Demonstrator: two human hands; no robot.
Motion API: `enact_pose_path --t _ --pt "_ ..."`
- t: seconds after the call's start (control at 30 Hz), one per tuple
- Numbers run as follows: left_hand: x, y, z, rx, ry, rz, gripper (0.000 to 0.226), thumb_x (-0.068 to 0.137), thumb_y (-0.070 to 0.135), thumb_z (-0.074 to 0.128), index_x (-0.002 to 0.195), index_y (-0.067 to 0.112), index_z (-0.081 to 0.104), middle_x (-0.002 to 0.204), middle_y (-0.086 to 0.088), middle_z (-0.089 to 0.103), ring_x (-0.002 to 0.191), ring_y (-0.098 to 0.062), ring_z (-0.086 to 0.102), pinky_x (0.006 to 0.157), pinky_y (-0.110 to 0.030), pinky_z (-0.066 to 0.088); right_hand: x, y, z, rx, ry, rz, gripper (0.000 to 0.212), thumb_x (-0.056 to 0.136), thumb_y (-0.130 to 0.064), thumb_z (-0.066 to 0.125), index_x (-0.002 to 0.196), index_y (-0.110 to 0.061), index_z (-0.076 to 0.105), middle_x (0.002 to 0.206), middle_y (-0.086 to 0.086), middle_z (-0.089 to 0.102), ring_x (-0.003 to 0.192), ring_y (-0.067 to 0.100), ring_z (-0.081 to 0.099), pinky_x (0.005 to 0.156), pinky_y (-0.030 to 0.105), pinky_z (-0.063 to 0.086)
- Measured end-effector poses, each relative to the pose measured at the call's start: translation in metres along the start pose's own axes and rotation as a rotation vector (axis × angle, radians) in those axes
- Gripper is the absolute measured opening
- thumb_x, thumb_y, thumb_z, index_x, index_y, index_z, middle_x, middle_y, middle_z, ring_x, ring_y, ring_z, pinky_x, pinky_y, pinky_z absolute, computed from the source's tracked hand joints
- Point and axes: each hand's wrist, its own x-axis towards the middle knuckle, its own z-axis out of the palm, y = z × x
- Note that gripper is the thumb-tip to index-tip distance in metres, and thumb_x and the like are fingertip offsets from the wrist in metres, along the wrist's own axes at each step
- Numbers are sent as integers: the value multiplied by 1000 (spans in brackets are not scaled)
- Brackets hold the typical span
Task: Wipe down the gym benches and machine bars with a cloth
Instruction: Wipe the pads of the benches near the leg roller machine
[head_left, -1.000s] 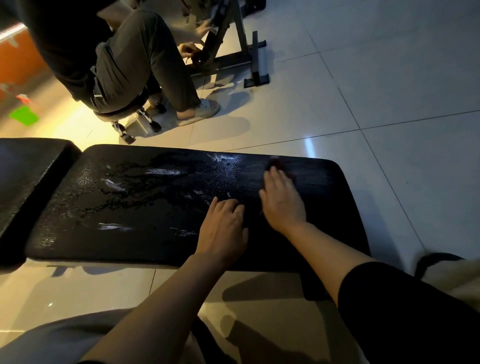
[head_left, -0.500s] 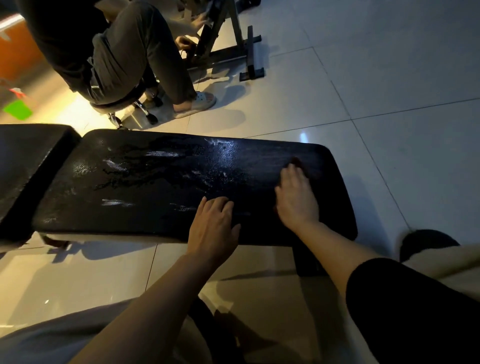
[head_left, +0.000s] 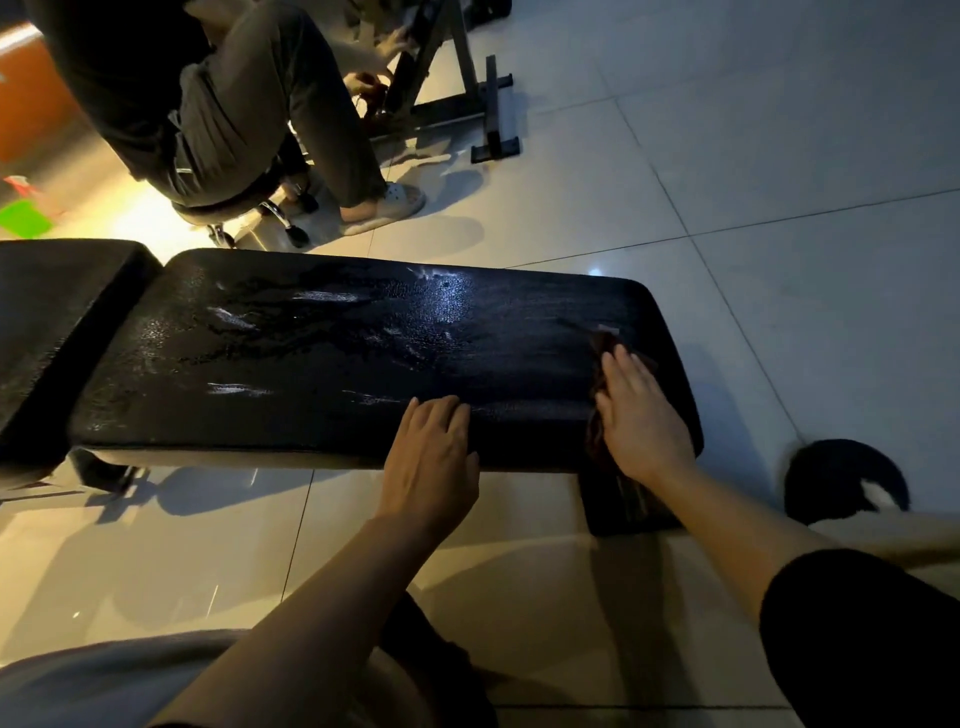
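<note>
Head view: looking down on a black bench pad (head_left: 322, 358), streaked wet and glossy across its left and middle, duller toward the right end. Pressing a dark cloth (head_left: 607, 347) flat under the right hand (head_left: 641, 415), fingers straight and laid over it, near the pad's right end; only a crumpled edge peeking out past the fingertips and beside the palm. Resting the left hand (head_left: 434, 457) on the near edge of the pad, fingers relaxed, holding nothing, set well apart from the right.

Judging the cloth as light, limp and soft, likely damp: best worked under a flat palm rather than pinched, since a loose fold could bunch or slip on the slick vinyl. Judging the pad as firm, heavy and steady enough to lean on.

Compared with a second ago: having slid the right hand and cloth further toward the right end, showing more cloth; keeping the left hand braced nearer the pad's front edge.

Beyond the bench, another person (head_left: 218, 98) sitting on a wheeled stool (head_left: 244, 213) by a machine frame (head_left: 462, 88).
</note>
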Motion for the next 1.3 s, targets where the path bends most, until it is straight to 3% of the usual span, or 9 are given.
enact_pose_path --t 0.1,0.3,0.43,0.73,1.0,1.07,1.13,1.2,1.3 --pt "2 1 2 -8 12 4 57 95 27 53 145 9 36 149 -8 38 139 -21 30 120 -35 4 1 -21 10 -27 63 59 54 106 -32 25 155 -11 15 163 8 9 151 23 3 123 40 9" --pt "-1 -19 -4 16 59 -73 47 91 19 58 136 7 50 139 -10 50 132 -23 41 119 -40 13 -12 -128 39 8 -6 -323 58 105 -25 34 155 -9 9 163 10 2 151 25 -2 123 41 7" --pt "3 -13 0 -12 91 -51 43 89 14 56 132 6 54 133 -10 55 128 -23 45 119 -42 18 -8 -114 30 20 -68 -490 58 104 -21 36 155 -12 11 164 4 2 151 19 -2 122 33 0" --pt "19 36 18 26 56 94 44 93 22 54 136 10 50 145 -9 43 136 -22 36 117 -35 1 -11 0 1 30 -59 -133 56 105 -35 31 155 -19 12 164 -2 2 150 13 -1 123 37 11" --pt "29 64 28 -80 26 101 36 98 23 46 132 13 53 146 -5 41 136 -18 33 119 -32 3 -29 -11 4 101 -144 -242 54 104 -27 37 155 -20 18 164 -5 -1 150 11 -5 119 33 19" --pt "29 63 23 -123 8 83 32 99 26 45 125 14 59 144 -5 43 134 -18 35 118 -31 10 -27 -16 -5 279 -143 -189 47 104 -22 39 150 -18 33 163 -4 12 149 11 6 118 31 19" --pt "26 63 14 -210 -11 73 31 99 31 46 116 14 65 140 -4 47 128 -16 40 110 -29 27 -22 -27 -21 572 -105 -61 39 104 -17 42 142 -14 48 155 1 34 143 16 29 115 30 25" --pt "25 65 4 -297 -17 51 32 97 35 50 116 14 65 131 -2 51 119 -14 45 99 -26 38 -14 -44 -39 754 -62 23 33 104 -16 42 132 -11 57 137 9 55 126 22 50 107 32 38" --pt "28 63 -13 -452 72 -71 21 95 25 56 108 11 64 110 -2 58 102 -15 54 89 -29 46 -2 -71 -59 832 -29 36 26 103 -17 42 107 -6 66 103 13 65 97 25 59 87 39 46"
